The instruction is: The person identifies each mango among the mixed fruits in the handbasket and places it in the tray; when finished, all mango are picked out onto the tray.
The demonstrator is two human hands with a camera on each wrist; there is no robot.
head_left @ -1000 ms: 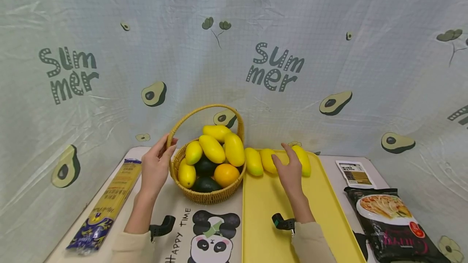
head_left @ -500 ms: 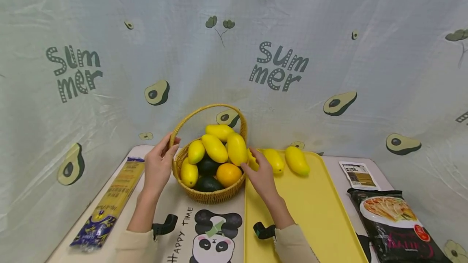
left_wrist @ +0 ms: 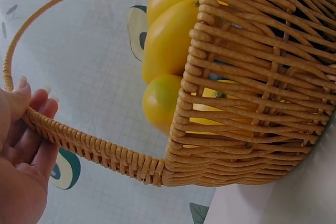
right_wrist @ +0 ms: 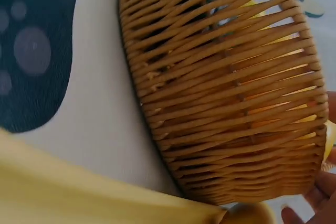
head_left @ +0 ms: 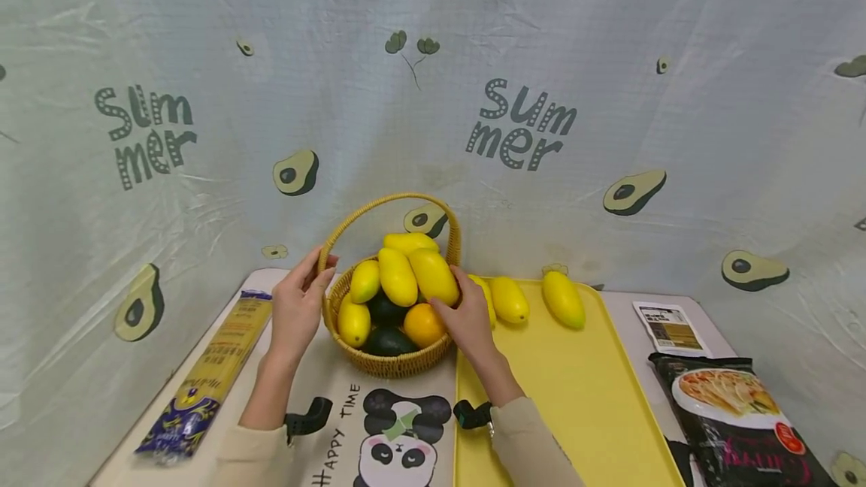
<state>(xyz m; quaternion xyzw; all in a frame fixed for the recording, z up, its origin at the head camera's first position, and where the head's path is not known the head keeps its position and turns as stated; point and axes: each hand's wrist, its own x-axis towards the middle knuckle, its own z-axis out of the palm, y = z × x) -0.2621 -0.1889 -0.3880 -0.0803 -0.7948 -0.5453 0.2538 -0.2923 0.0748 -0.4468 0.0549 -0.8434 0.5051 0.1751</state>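
1. The basket [head_left: 392, 365] is woven from tan, rounded strands and is bowl-shaped; it is seated on the bench [head_left: 314, 374] at the left edge of a flat, thin-rimmed yellow tray [head_left: 568, 389].
2. Smooth, oblong yellow fruits [head_left: 397, 276] are heaped in it above dark green fruits [head_left: 390, 342] and a round orange fruit [head_left: 424, 324].
3. The arched, tightly wrapped handle [left_wrist: 100, 148] is gripped on its left side by the left hand [head_left: 298, 303].
4. A plump mango [head_left: 433, 275] at the right of the heap, inside the basket, is gripped between thumb and fingers by the right hand [head_left: 470, 314].
5. Compared with 1.0 s ago: the right hand was then held over the tray; it is now found at the basket. The mango, near upright then, is now tilted leftward at its top. The left hand's hold is unchanged.
6. On the tray, three loose mangoes [head_left: 509, 299] are seen; a wider gap is noted between the middle and right ones than 0.5 s ago.
7. By the left wrist view, gaps in the weave are revealed, with yellow skin showing through.
8. By the right wrist view, the basket's side is shown close; the mango grip is mostly hidden there.
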